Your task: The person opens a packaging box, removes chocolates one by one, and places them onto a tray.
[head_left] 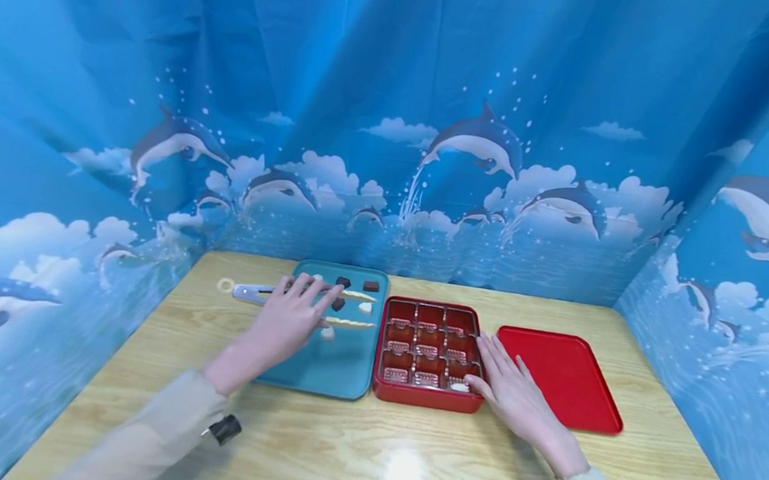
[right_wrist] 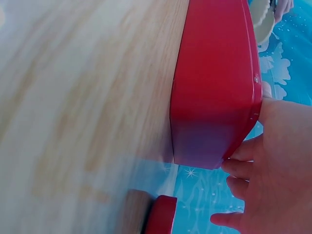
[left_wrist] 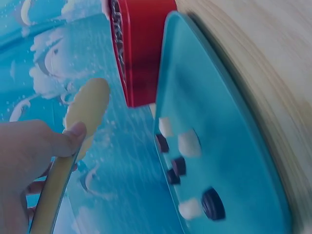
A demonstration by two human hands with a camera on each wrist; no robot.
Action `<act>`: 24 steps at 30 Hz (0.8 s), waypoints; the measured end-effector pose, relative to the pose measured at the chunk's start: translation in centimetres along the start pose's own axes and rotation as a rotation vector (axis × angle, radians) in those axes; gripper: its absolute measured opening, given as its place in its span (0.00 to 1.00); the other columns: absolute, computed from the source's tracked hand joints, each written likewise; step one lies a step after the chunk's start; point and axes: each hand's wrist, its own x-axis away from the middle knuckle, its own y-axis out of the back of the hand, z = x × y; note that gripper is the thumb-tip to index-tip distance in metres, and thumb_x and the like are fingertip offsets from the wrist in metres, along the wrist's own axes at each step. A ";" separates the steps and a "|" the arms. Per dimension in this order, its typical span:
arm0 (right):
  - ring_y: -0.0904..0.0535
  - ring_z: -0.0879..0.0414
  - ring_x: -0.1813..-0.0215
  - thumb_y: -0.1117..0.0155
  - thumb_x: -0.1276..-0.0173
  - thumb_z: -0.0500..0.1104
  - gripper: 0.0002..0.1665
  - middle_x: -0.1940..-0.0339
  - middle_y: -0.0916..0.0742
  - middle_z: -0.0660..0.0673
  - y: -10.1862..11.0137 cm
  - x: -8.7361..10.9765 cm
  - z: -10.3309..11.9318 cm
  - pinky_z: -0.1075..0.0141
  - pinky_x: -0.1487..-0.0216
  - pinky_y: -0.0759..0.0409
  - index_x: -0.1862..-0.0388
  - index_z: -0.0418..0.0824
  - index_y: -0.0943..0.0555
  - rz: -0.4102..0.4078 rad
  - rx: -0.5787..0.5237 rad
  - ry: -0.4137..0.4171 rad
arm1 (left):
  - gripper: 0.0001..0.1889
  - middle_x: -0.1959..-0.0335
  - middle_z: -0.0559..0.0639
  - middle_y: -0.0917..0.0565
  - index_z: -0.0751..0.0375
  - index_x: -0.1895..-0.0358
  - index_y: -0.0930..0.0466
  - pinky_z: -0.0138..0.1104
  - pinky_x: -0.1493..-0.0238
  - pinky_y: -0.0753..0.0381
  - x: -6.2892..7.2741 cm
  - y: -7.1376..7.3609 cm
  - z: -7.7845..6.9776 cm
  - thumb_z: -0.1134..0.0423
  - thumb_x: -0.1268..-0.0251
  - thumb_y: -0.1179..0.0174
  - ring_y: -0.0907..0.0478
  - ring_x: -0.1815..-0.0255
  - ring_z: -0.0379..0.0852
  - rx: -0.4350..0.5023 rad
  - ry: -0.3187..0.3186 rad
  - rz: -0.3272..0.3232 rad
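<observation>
My left hand (head_left: 290, 315) grips a pair of food tongs (left_wrist: 90, 105) over the blue tray (head_left: 323, 383). Their pale scalloped tips are spread apart, with nothing between them. Small dark chocolates (head_left: 371, 286) and white chocolates (head_left: 328, 333) lie scattered on the tray beneath. My right hand (head_left: 514, 395) rests against the right side of the red box (head_left: 424, 399), fingers straight along its wall and the thumb at the front right corner of the rim. Inside the box is a clear divided insert, with one white piece (head_left: 459, 387) in its front right compartment.
A flat red lid (head_left: 570, 383) lies to the right of the box, close beside my right hand. The tray stands right up against the box's left side. Behind the wooden table (head_left: 319, 449) hangs a blue dolphin-print curtain (head_left: 365, 121), which also covers both sides.
</observation>
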 end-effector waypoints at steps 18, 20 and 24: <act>0.53 0.31 0.19 0.40 0.27 0.64 0.52 0.17 0.43 0.35 1.2 0.2 -1.2 0.32 0.26 0.49 0.18 0.35 0.46 0.079 -0.181 0.033 | 0.30 0.48 0.52 0.19 0.52 0.26 0.29 0.43 0.40 0.25 -6.1 0.1 -7.3 0.48 0.27 0.39 0.25 0.44 0.52 0.067 -0.170 0.034; 0.53 0.31 0.19 0.40 0.28 0.65 0.54 0.17 0.43 0.35 1.2 0.3 -1.3 0.33 0.25 0.49 0.18 0.35 0.46 0.086 -0.178 0.039 | 0.29 0.48 0.53 0.19 0.52 0.26 0.30 0.42 0.38 0.25 -6.6 0.2 -8.0 0.48 0.26 0.40 0.24 0.44 0.52 0.064 -0.184 0.051; 0.52 0.31 0.19 0.39 0.29 0.66 0.55 0.17 0.42 0.35 1.3 0.4 -1.3 0.33 0.26 0.48 0.18 0.34 0.45 0.085 -0.165 0.059 | 0.31 0.48 0.51 0.20 0.50 0.26 0.29 0.40 0.39 0.23 -7.4 0.3 -9.2 0.44 0.28 0.41 0.22 0.45 0.50 0.041 -0.220 0.073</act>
